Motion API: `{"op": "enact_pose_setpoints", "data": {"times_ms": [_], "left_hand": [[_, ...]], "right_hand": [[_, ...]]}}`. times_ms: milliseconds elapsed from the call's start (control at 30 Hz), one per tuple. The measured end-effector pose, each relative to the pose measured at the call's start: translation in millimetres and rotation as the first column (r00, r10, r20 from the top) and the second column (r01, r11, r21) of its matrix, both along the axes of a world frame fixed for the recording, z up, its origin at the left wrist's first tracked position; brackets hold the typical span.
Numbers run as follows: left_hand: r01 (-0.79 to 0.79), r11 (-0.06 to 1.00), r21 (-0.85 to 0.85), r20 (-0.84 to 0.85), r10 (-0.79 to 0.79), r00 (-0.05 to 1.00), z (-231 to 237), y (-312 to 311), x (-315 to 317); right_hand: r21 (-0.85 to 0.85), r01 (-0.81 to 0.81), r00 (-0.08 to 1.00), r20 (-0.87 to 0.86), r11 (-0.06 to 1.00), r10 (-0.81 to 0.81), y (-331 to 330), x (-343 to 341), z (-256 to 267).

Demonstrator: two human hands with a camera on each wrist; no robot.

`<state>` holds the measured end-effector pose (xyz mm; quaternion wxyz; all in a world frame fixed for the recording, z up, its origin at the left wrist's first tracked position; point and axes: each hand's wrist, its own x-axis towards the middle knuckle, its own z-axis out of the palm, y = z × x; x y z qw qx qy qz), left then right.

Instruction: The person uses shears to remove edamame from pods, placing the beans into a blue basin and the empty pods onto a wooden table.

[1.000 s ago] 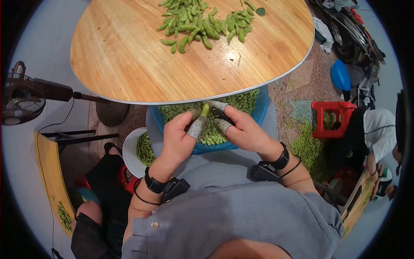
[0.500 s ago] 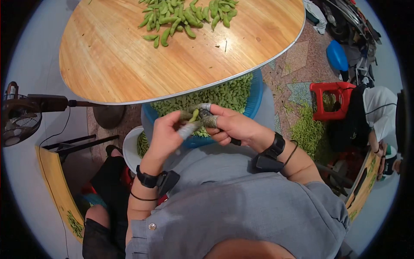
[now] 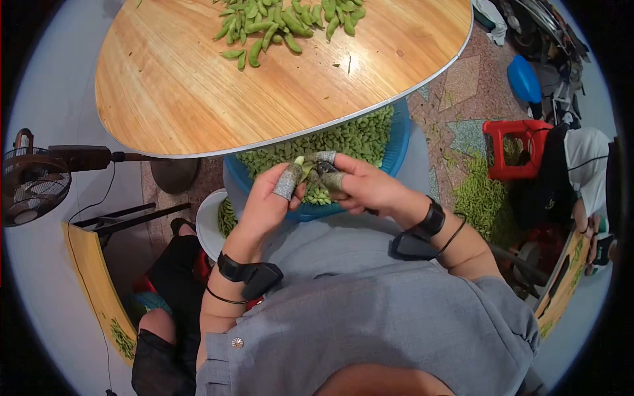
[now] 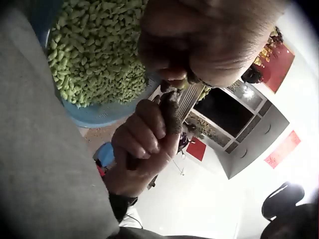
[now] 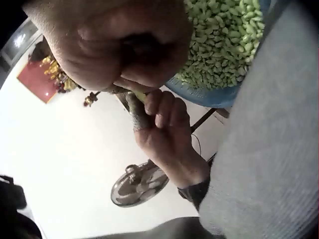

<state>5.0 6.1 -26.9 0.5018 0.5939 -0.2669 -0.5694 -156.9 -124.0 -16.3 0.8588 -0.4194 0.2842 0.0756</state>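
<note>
A green pod (image 3: 300,162) is pinched by the left hand (image 3: 265,196), whose thumb is wrapped in grey material. Close beside it the right hand (image 3: 371,187), thumb and forefinger wrapped too, meets the pod with its fingertips. Something dark shows under the right palm, too hidden to name. Both hands are over the near part of a blue basin (image 3: 399,140) full of shelled green beans (image 3: 356,140). In the right wrist view the pod (image 5: 138,92) shows between the fingertips of both hands; its far end is covered.
A round wooden table (image 3: 198,86) bearing a pile of pods (image 3: 290,23) overhangs the basin. At the left stand a white bucket (image 3: 210,231) of pods and a fan (image 3: 39,178). A red stool (image 3: 492,148) and heaped pods (image 3: 479,198) are on the right-hand floor. Other people sit nearby.
The view has shifted over the table. The right hand's lower fingers have curled in under its palm, and the left thumb has turned upright against the pod.
</note>
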Motion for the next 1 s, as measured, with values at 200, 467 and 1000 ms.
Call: {"op": "enact_pose_setpoints", "data": {"times_ms": [200,467,1000], "left_hand": [[0.220,0.975,-0.020,0.326,-0.202,0.923,-4.3,-0.6,-12.5],[0.267,0.964,0.009,0.452,-0.242,0.859,-9.5,2.0,-10.4],[0.227,0.974,0.001,-0.192,-0.223,0.956,-0.9,12.7,-10.0]], "right_hand": [[-0.877,-0.044,0.991,0.023,0.479,0.133,-12.7,5.9,-23.6],[-0.997,-0.070,0.982,-0.066,0.016,0.176,2.4,9.8,-9.3],[-0.869,-0.062,0.926,0.133,0.492,0.353,-17.8,3.0,-18.2]]}}
